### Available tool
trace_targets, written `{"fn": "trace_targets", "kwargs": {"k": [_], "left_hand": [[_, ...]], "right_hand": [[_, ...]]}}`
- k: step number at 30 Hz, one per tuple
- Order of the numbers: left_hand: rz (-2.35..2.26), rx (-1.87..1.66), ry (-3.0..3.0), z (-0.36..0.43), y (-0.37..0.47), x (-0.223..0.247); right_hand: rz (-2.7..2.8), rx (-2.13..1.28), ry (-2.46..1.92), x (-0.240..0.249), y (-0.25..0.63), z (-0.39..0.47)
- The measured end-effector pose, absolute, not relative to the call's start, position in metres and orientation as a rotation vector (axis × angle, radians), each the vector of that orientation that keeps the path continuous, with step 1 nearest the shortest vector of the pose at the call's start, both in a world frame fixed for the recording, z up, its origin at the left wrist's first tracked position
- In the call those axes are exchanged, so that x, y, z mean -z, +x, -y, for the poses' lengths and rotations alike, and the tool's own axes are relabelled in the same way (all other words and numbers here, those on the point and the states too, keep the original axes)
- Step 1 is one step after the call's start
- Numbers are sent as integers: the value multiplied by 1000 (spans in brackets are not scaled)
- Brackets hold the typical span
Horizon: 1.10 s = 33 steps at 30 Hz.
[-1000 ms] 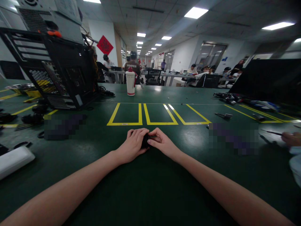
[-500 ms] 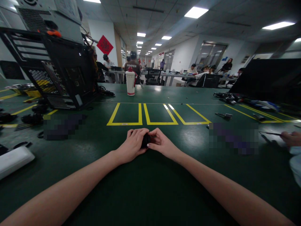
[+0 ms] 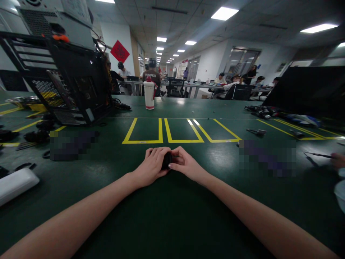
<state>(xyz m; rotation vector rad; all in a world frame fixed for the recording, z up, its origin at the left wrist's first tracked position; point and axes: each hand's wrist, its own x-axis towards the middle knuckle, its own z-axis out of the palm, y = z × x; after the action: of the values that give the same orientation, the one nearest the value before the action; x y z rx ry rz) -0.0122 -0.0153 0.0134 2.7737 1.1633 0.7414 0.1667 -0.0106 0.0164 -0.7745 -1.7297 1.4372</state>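
Held a small black object (image 3: 167, 160) low at the green table (image 3: 172, 219), just nearer than the yellow tape frames (image 3: 161, 131). Wrapped the left hand (image 3: 153, 167) over one side and closed the thumb and fingers of the right hand (image 3: 186, 166) narrowly on the other, probably to steady from the left and work from the right. Could not tell about contact with the table. Saw parts (image 3: 60, 86) inside the black computer case (image 3: 83, 72); could not see into the lidded white cup (image 3: 149, 95).
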Motion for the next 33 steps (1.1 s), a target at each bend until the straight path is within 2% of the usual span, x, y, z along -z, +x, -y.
{"fn": "trace_targets", "kwargs": {"k": [33], "left_hand": [[-1176, -714, 2770, 17, -13, -15]], "right_hand": [[1659, -1416, -894, -17, 166, 8]]}}
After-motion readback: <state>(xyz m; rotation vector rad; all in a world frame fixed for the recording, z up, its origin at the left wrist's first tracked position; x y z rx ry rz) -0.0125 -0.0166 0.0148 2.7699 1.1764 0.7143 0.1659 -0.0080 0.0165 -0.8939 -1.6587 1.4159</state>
